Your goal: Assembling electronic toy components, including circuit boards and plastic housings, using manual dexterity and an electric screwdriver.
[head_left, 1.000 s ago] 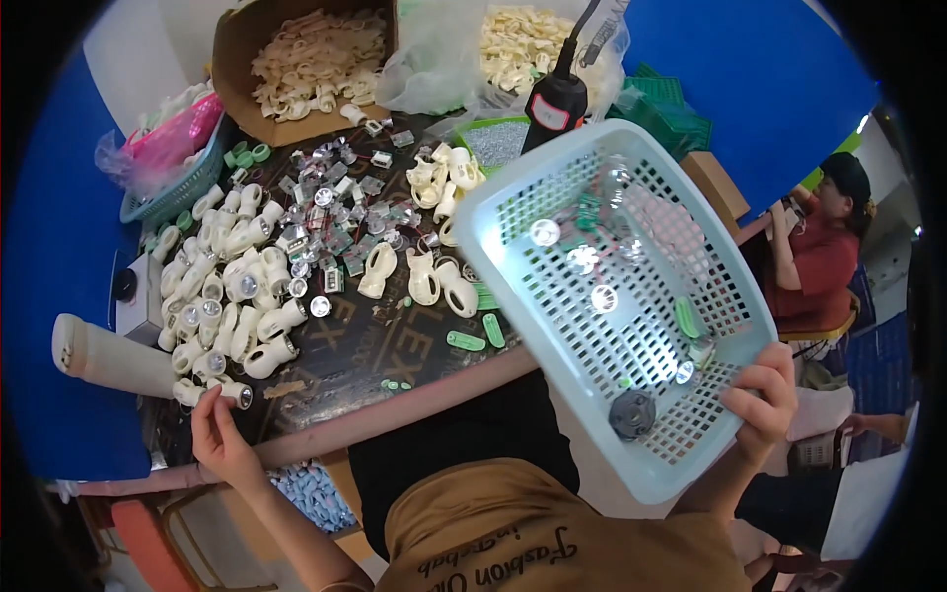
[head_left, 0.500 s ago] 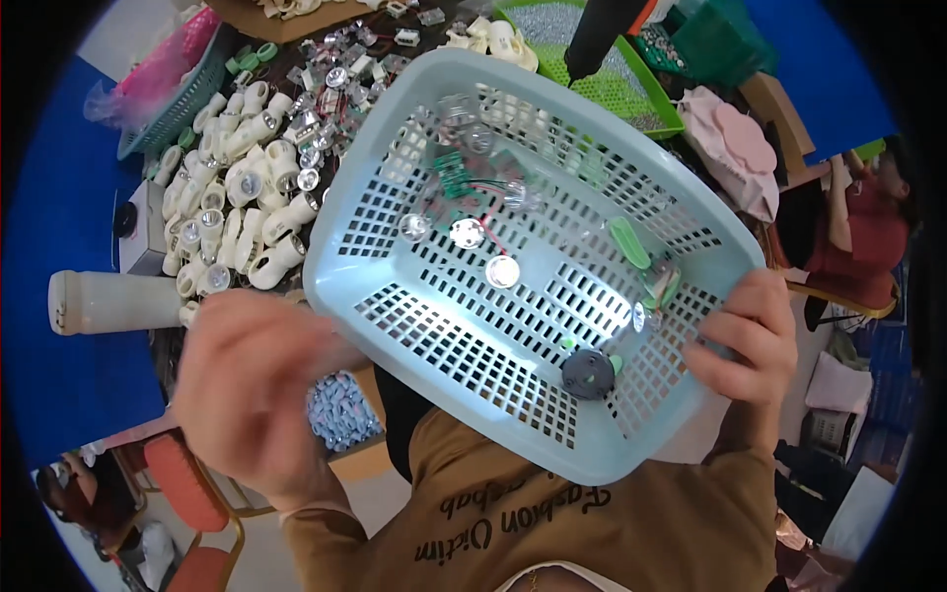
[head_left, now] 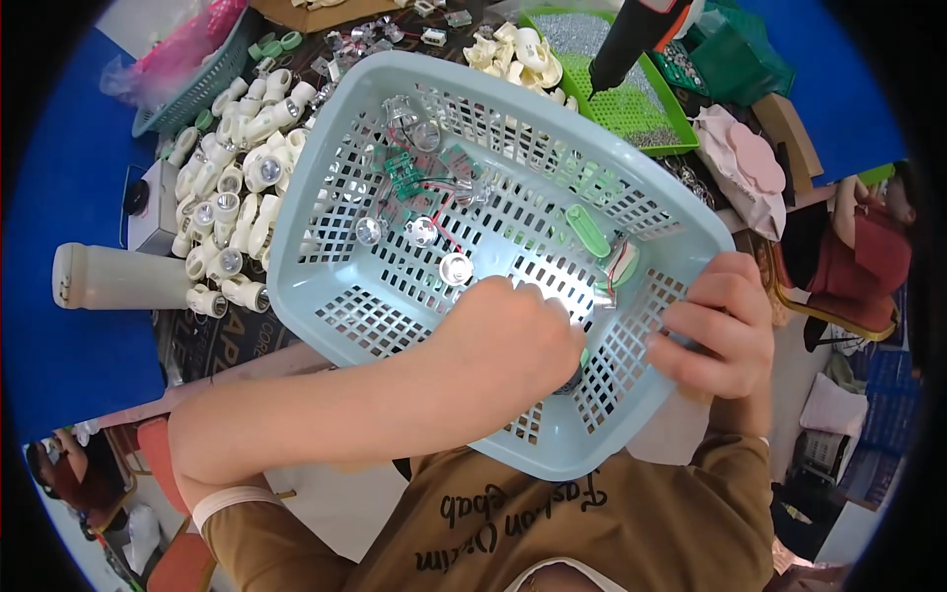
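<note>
Blue upright panel [head_left: 79, 370], dark bench [head_left: 227, 342] with cream plastic housings [head_left: 261, 225]: right grip [head_left: 718, 326] clasps pale-blue perforated plastic basket [head_left: 286, 266], left grip [head_left: 518, 340] curls inside, contents unclear.

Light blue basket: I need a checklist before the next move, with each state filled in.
1. Right hand on the rim of the light blue basket: ok, fingers curled over its right end.
2. Left hand grip: cannot tell, its fingertips are hidden beneath it.
3. Dark piece in full view: not ok, the left hand covers most of it.
4. Silver lamp piece uncovered: ok, it shows beside the left hand.
5. Basket resting on the table: cannot tell, its underside is hidden.
6. Black power tool apart from the basket: ok, its tip shows over the green tray.
</note>
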Demonstrator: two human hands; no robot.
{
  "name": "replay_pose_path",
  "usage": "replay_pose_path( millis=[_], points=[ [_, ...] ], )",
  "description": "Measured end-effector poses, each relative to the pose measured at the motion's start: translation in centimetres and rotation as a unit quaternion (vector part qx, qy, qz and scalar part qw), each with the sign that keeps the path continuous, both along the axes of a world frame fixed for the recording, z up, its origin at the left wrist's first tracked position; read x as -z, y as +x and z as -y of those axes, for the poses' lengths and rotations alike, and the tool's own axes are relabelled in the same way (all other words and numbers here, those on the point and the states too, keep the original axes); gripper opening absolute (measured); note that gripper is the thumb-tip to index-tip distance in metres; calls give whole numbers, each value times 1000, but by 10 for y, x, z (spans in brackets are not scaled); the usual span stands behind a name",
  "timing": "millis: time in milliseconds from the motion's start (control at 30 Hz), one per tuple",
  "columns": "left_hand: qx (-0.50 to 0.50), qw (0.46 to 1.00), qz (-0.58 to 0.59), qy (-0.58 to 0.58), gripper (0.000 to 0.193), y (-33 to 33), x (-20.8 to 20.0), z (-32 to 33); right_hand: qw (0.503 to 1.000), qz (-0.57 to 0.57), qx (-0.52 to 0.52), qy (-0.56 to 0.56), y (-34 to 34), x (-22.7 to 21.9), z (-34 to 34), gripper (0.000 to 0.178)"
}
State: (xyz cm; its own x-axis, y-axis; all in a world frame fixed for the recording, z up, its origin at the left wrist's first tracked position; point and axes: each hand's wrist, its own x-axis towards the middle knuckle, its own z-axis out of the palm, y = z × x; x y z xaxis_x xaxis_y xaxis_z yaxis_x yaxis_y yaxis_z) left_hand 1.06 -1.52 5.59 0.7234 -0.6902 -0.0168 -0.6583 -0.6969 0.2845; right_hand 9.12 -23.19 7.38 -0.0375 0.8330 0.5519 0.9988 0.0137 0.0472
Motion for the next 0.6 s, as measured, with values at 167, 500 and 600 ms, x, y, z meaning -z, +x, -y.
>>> replay_pose_path(
  millis=[167, 500, 600],
  points=[
    [-3, 1000, -5, -13, 9, -2, -6, -5, 1000, -9, -1, 19, -4, 1, 1, 24],
    [-326, 853, 197, -356, 13, -77, -57, -79, 973, -69, 191, 106, -39, -44, 104, 25],
    [-441, 773, 128, -437, 12, -90, -20, -98, 943, 7, 297, 146, -35, -65, 140, 19]
  ],
)
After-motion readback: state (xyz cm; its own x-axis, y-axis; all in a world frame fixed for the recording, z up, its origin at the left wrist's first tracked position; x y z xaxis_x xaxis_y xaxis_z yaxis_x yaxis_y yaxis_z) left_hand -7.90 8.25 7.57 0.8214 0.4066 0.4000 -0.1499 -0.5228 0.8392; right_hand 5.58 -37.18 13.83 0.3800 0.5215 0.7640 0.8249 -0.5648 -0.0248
